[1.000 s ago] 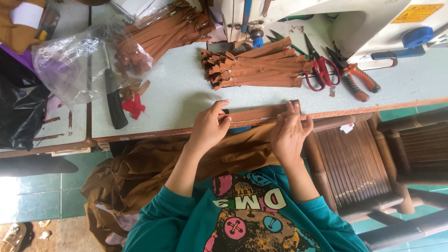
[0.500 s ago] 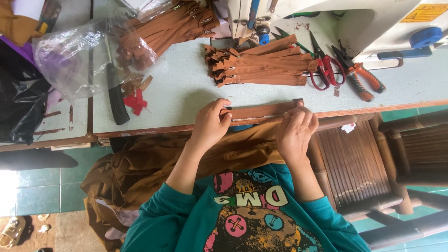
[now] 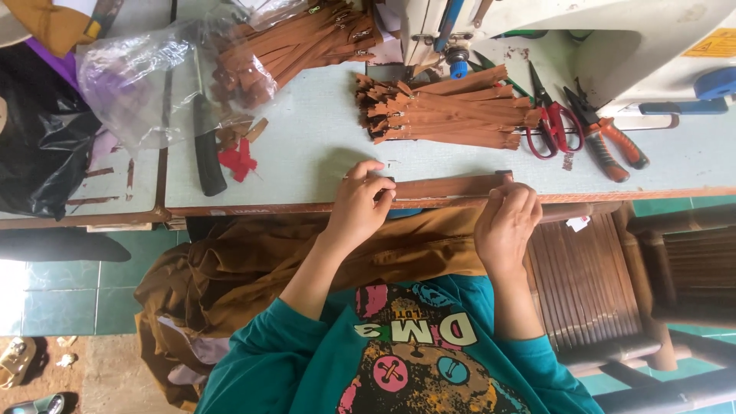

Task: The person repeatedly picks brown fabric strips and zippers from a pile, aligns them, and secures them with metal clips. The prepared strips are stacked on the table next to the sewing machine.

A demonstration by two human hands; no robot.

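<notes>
A long brown zipper strip [image 3: 448, 186] lies along the front edge of the pale work table [image 3: 307, 165]. My left hand [image 3: 360, 203] pinches its left end with thumb and fingers. At the strip's right end my right hand [image 3: 506, 222] has its fingers curled over the strip. Brown fabric [image 3: 253, 268] is bunched in my lap below the table edge, partly hidden under my arms.
A pile of brown zippers [image 3: 445, 115] lies mid-table, and more spill from a clear plastic bag [image 3: 153, 77] at the back left. Red scissors [image 3: 548, 123] and orange-handled pliers [image 3: 613, 142] lie beside a white sewing machine [image 3: 613, 38]. A black-handled knife [image 3: 205, 153] and red scraps [image 3: 238, 159] lie left. A wooden chair [image 3: 583, 284] stands right.
Both hands stay on the strip at the table edge. My left fingers have shifted slightly along it. The view has drifted a little.
</notes>
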